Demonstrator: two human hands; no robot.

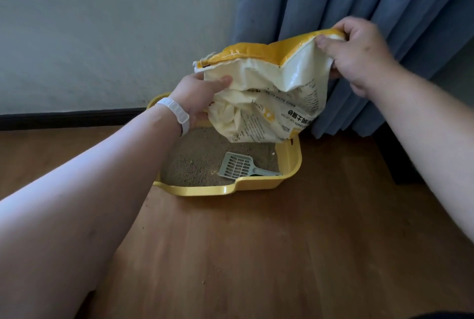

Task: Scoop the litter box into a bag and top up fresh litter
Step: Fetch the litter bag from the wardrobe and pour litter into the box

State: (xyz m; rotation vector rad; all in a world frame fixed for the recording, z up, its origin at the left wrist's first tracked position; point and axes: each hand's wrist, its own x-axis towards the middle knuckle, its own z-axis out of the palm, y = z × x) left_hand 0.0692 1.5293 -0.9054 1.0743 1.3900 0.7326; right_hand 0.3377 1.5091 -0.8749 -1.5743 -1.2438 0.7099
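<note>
Both hands gripping upturned litter bag (266, 98), above litter box (289, 162)

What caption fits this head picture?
Left hand and right hand hold a cat litter bag over the yellow litter box, scoop inside.

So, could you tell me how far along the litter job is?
Scooping may be done: the scoop lies in the litter box. In hand: left hand and right hand hold the litter bag upended over it. No litter visibly falling; topping up remains.
</note>
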